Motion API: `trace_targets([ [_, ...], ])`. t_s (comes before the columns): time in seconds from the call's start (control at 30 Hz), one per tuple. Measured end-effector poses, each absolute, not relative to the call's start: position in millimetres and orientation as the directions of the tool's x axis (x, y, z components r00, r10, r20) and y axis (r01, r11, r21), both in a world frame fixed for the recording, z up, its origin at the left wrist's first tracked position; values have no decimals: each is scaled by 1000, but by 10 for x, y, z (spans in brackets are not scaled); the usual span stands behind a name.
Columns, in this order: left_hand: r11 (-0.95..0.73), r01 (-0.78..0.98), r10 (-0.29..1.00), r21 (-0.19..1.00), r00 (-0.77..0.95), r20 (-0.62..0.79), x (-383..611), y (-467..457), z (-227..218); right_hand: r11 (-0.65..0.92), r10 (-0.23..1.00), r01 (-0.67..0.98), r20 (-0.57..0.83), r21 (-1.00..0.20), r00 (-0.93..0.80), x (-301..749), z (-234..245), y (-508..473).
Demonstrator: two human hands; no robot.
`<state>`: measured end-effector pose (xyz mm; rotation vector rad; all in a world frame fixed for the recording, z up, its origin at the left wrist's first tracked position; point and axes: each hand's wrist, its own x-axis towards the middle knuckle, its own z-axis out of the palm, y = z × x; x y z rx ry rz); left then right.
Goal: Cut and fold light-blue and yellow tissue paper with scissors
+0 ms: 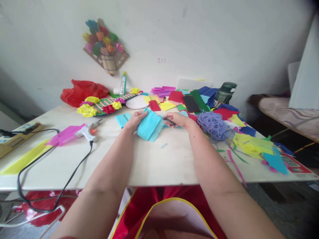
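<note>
A folded piece of light blue crepe paper (149, 125) is pinched at its upper left by my left hand (136, 120). My right hand (178, 120) grips dark-handled scissors (169, 121), whose blades meet the paper's upper right edge. More blue paper (121, 120) lies just left of and behind my left hand, and some shows beneath the scissors. A small blue scrap (164, 145) rests on the table in front of the paper.
On the left are a hot glue gun (87, 131) with its cord, pink and yellow paper strips, and a power strip (20, 136). Behind stand a decorated flower piece (104, 103) and a glue bottle (123, 83). To the right lie purple yarn (214, 126), a phone (191, 103) and coloured paper scraps.
</note>
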<state>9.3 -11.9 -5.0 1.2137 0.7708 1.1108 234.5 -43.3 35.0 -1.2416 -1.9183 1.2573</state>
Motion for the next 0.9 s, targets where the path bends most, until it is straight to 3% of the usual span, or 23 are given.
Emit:
trace_targets([
  [0.53, 22, -267, 956, 964, 289, 58, 106, -153, -11, 223, 857, 261, 61, -939, -512, 2434, 124, -200],
  [0.9, 19, -289, 960, 957, 274, 63, 86, -122, -35, 155, 885, 275, 10, -949, -466, 2385, 196, -283],
])
